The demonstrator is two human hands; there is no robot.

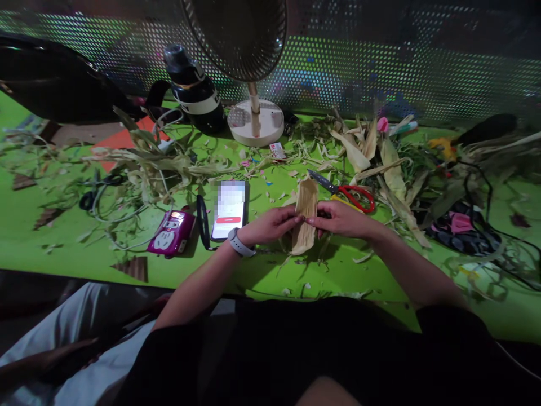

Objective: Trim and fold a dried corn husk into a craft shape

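Dry corn husk (305, 217) (upright) pinched between left hand (270, 224) and right hand (340, 219).

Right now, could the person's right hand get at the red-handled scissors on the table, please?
Probably yes: the red-handled scissors lie uncovered just beyond the right hand, with nothing between. But that hand, with the left hand, grips the dried husk, so it would need freeing.

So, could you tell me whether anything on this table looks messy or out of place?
Yes: husk scraps litter the green table, and the scissors lie open beside the husk both hands hold.
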